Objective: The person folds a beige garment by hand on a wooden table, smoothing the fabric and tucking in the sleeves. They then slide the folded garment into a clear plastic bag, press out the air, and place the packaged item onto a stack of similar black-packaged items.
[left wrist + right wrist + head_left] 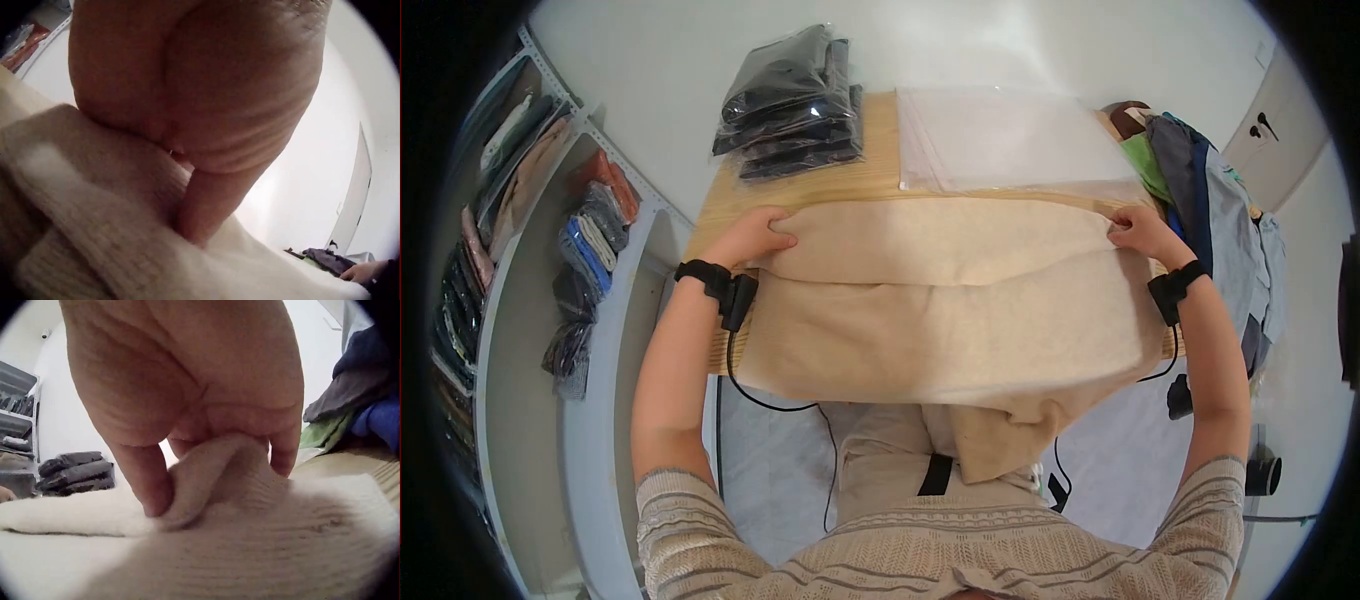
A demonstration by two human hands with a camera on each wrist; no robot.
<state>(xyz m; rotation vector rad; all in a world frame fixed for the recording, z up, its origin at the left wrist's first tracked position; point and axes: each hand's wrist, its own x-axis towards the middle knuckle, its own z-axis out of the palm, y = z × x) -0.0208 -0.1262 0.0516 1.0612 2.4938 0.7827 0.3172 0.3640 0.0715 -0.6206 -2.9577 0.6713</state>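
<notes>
A beige sweater lies across the near half of the table, its far part doubled over. The left hand and right hand each pinch one end of that fold, fingers curled round the knit, probably to hold it straight. At far left, sealed bags hold dark garments. The clear bag beside them looks empty.

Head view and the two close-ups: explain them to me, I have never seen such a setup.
No machine here: a person works bare-handed, wearing three cameras. The wide picture looks down from the head; the close-ups come from each wrist. On the wooden table lies a cream knitted garment, partly folded, hanging over the near edge. The left hand grips its fold at one end, the right hand pinches it at the other. Behind lie black packed bags and a clear plastic bag.
</notes>
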